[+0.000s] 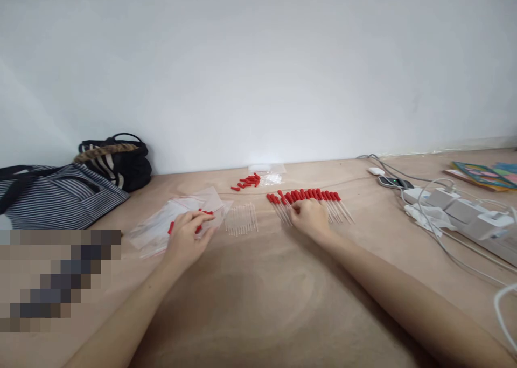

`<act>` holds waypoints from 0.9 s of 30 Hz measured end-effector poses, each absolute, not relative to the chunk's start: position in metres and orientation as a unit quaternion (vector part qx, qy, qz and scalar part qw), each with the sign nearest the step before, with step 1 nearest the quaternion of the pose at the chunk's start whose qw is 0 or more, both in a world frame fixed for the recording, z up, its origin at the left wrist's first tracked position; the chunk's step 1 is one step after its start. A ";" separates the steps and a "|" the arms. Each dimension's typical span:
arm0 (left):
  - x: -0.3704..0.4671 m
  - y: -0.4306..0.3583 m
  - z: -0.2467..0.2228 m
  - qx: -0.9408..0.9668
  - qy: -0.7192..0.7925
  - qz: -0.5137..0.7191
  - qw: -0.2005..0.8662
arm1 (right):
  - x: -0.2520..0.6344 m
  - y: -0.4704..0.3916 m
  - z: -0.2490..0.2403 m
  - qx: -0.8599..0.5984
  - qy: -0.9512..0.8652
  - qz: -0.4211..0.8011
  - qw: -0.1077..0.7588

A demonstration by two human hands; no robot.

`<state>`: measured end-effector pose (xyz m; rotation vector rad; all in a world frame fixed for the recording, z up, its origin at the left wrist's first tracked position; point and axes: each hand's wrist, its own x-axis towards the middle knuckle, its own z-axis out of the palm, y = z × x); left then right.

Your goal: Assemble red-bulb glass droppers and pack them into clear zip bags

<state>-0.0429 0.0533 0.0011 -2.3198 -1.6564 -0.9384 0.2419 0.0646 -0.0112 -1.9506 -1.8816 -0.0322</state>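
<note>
My left hand (188, 236) hovers over clear zip bags (155, 230), its fingers stretched and apart. Several loose red rubber bulbs (170, 228) show around those fingers, lying on the bags. My right hand (312, 216) is closed on a dropper with a red bulb (281, 196), at the row of red-bulbed droppers (337, 196). Its fingers cover part of the dropper's tube and part of the row. Between my hands, bare clear glass tubes (241, 220) lie side by side.
More red bulbs (251, 180) are piled by a small clear bag (272, 176) near the wall. At right are a power strip with chargers (464, 209), cables, a crumpled tissue (428, 217) and books (480, 175). A striped bag (64, 195) and black bag (131, 166) stand left.
</note>
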 end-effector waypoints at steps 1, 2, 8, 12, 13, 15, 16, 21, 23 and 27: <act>-0.051 0.057 0.004 -0.768 -0.565 -0.285 0.093 | 0.239 0.071 -0.011 -0.720 -0.663 -0.009 0.205; -0.058 0.060 0.006 -0.769 -0.578 -0.255 0.100 | 0.237 0.076 -0.011 -0.732 -0.652 -0.006 0.197; -0.081 0.063 0.020 -0.778 -0.611 -0.138 0.056 | 0.225 0.086 -0.013 -0.750 -0.642 -0.013 0.158; -0.091 0.065 0.019 -0.783 -0.605 -0.138 0.051 | 0.221 0.083 -0.012 -0.728 -0.662 -0.071 0.164; -0.093 0.065 0.018 -0.783 -0.604 -0.139 0.058 | 0.219 0.083 -0.011 -0.718 -0.671 -0.086 0.165; -0.097 0.067 0.014 -0.781 -0.604 -0.138 0.078 | 0.211 0.081 -0.009 -0.693 -0.696 -0.094 0.163; -0.098 0.068 0.013 -0.780 -0.604 -0.137 0.087 | 0.206 0.081 -0.007 -0.683 -0.708 -0.086 0.161; -0.092 0.068 0.007 -0.764 -0.623 -0.134 0.100 | 0.175 0.085 0.004 -0.698 -0.701 0.024 0.145; -0.086 0.068 0.005 -0.757 -0.632 -0.128 0.103 | 0.164 0.090 0.006 -0.706 -0.693 0.059 0.132; -0.078 0.067 0.000 -0.751 -0.636 -0.116 0.133 | 0.150 0.099 0.005 -0.712 -0.686 0.101 0.109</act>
